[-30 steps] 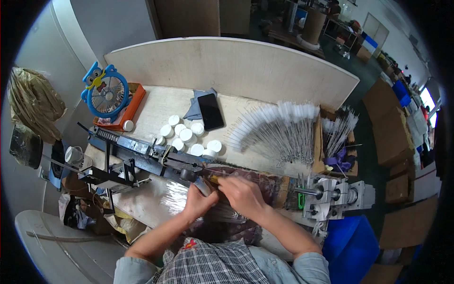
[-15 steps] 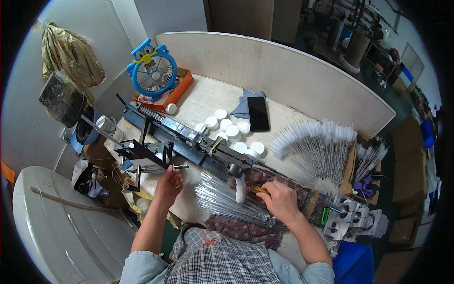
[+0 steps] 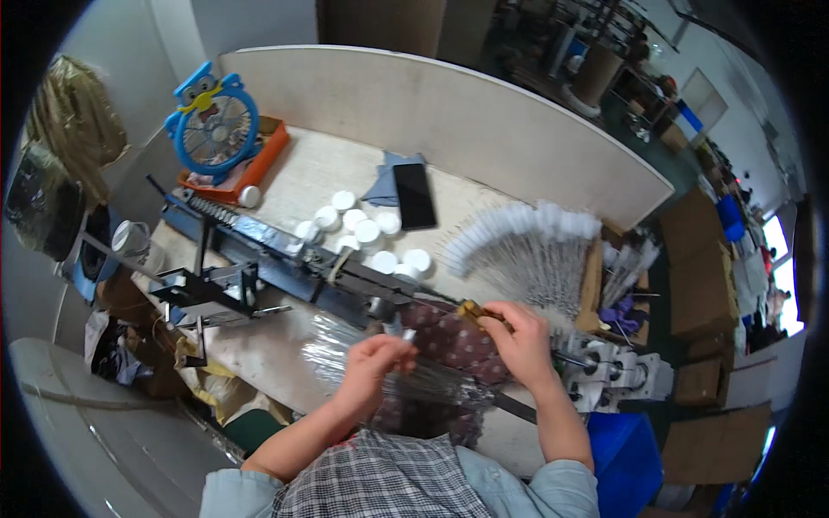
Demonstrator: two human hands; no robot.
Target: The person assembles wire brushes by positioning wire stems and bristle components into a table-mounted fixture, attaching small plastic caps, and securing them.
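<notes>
Overhead: cluttered wooden workbench (image 3: 328, 173) in a workshop, curved board wall behind, stacked cardboard boxes (image 3: 708, 250) at right.
Black long metal machine (image 3: 285, 259) crosses bench; white round caps (image 3: 367, 231), dark phone (image 3: 414, 195), blue fan (image 3: 211, 121) beyond. Left hand (image 3: 373, 367) pinched shut on a small white piece over clear thin sleeves (image 3: 345, 350). Right hand (image 3: 518, 341) fingers closed around a small brown part (image 3: 471, 309) beside the patterned cloth (image 3: 449, 341).

workshop | long metal bench machine (image 3: 285, 263) | stacked cardboard boxes (image 3: 704, 285)

Blue fan (image 3: 213, 121), white caps (image 3: 367, 231), dotted maroon cloth (image 3: 449, 341).
</notes>
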